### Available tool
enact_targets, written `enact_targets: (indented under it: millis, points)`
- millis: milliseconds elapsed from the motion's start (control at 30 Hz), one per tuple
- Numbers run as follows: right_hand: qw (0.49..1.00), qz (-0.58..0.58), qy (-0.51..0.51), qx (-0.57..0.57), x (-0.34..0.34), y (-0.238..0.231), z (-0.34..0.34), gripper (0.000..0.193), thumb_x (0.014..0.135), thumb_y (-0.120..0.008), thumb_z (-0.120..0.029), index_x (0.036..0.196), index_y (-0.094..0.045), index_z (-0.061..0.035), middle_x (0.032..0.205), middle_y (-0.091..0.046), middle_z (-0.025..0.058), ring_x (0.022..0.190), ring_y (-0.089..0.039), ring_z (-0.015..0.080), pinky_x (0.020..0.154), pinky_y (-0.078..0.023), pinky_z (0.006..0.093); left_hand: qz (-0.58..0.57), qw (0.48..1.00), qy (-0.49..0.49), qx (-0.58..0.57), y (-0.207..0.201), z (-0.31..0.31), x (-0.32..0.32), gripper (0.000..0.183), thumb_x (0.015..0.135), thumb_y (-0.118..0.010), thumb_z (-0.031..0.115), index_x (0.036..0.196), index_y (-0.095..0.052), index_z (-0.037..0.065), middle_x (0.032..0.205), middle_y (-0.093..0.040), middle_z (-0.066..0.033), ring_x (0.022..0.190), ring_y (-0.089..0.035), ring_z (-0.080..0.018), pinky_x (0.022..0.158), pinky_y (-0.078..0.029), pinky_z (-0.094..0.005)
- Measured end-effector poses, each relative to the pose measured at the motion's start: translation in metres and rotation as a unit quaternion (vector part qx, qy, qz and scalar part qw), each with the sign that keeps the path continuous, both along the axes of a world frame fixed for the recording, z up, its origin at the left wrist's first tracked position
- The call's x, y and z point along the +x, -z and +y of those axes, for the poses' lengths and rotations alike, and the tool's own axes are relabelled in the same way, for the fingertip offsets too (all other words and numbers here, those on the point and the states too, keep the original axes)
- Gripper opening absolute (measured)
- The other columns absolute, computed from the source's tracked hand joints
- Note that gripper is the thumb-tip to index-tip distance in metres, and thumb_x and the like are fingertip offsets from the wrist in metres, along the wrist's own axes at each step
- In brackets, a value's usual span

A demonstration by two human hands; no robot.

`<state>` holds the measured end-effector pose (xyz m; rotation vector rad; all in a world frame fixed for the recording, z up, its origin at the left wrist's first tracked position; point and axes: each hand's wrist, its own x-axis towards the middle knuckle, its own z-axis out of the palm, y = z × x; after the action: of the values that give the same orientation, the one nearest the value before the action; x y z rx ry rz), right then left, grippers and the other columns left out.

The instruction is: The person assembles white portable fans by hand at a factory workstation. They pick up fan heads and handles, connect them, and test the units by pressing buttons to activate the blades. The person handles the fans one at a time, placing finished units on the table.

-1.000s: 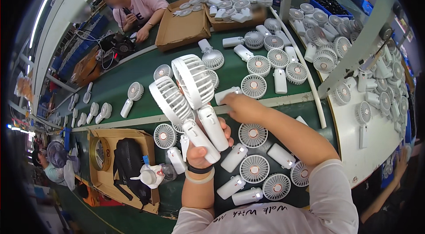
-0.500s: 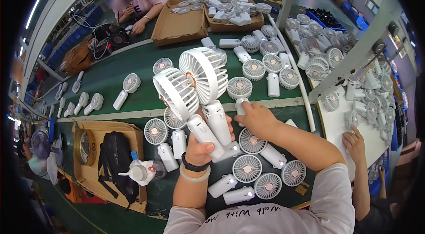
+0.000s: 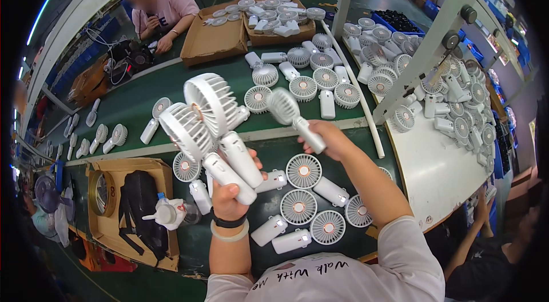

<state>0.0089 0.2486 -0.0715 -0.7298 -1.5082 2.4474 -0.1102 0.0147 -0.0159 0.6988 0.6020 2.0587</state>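
Note:
Two white handheld fans are gripped together by their handles in my left hand [image 3: 230,202], one fan [image 3: 184,130] in front of the other fan [image 3: 210,104]. Closed round the handle of a third white handheld fan [image 3: 307,133] is my right hand [image 3: 333,140]. That fan is tilted above the green bench, its round head smeared by motion. Below my hands, more fans lie on the bench, among them a fan head with a copper-coloured centre [image 3: 298,207]. Beyond my right hand are several others, including a fan [image 3: 303,88].
At left, a cardboard tray [image 3: 171,187] holds a black bag [image 3: 140,207], with a white nozzle bottle [image 3: 170,214] beside it. A white pole [image 3: 357,93] separates the bench from a white table [image 3: 420,156] piled with fans. Co-workers sit at upper left and lower right.
My right hand has lifted a fan off the bench. My left hand keeps its two fans. The co-worker's hand at right has left the white table. The whole view has shifted.

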Motion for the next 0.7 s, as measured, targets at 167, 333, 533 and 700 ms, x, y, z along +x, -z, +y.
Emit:
enact_targets:
  millis: [167, 333, 533, 700]
  points:
    - [0.882, 0.279, -0.101, -0.365, 0.037, -0.05, -0.052, 0.044, 0.092, -0.028, -0.032, 0.119, -0.045, -0.003, 0.097, -0.056, 0.0178, 0.067, -0.053, 0.0223, 0.053, -0.044, 0.0317, -0.043, 0.998, 0.043, 0.029, 0.013, 0.001, 0.012, 0.067, 0.066, -0.066, 0.019, 0.127, -0.038, 0.013, 0.117, -0.046, -0.0138, 0.101, -0.047, -0.0267, 0.077, -0.049, -0.0412]
    - [0.899, 0.329, -0.09, -0.273, 0.052, -0.043, -0.057, 0.048, 0.094, -0.035, -0.037, 0.126, -0.039, -0.0022, 0.1, -0.053, 0.0157, 0.073, -0.055, 0.022, 0.055, -0.047, 0.0326, -0.074, 0.993, 0.085, 0.041, 0.01, 0.013, 0.032, 0.069, 0.065, -0.066, 0.019, 0.127, -0.037, 0.011, 0.116, -0.046, -0.0156, 0.1, -0.048, -0.0278, 0.078, -0.049, -0.0425]
    - [0.961, 0.265, 0.01, -0.083, 0.066, -0.047, -0.062, 0.046, 0.086, -0.056, -0.011, 0.127, -0.038, -0.0007, 0.105, -0.056, 0.009, 0.095, -0.056, 0.016, 0.078, -0.049, 0.0317, -0.062, 0.992, 0.112, 0.002, 0.015, 0.024, 0.047, 0.072, 0.063, -0.068, 0.017, 0.128, -0.036, 0.01, 0.117, -0.044, -0.0146, 0.104, -0.046, -0.0286, 0.081, -0.048, -0.0474]
    - [0.971, 0.205, 0.095, 0.075, 0.068, -0.049, -0.055, 0.048, 0.082, -0.059, -0.003, 0.126, -0.04, 0.0001, 0.111, -0.055, 0.0061, 0.099, -0.053, 0.0105, 0.085, -0.044, 0.0278, -0.015, 0.994, 0.089, -0.064, 0.022, 0.03, 0.067, 0.075, 0.061, -0.07, 0.014, 0.127, -0.037, 0.012, 0.118, -0.043, -0.0152, 0.111, -0.044, -0.0322, 0.085, -0.046, -0.0561]
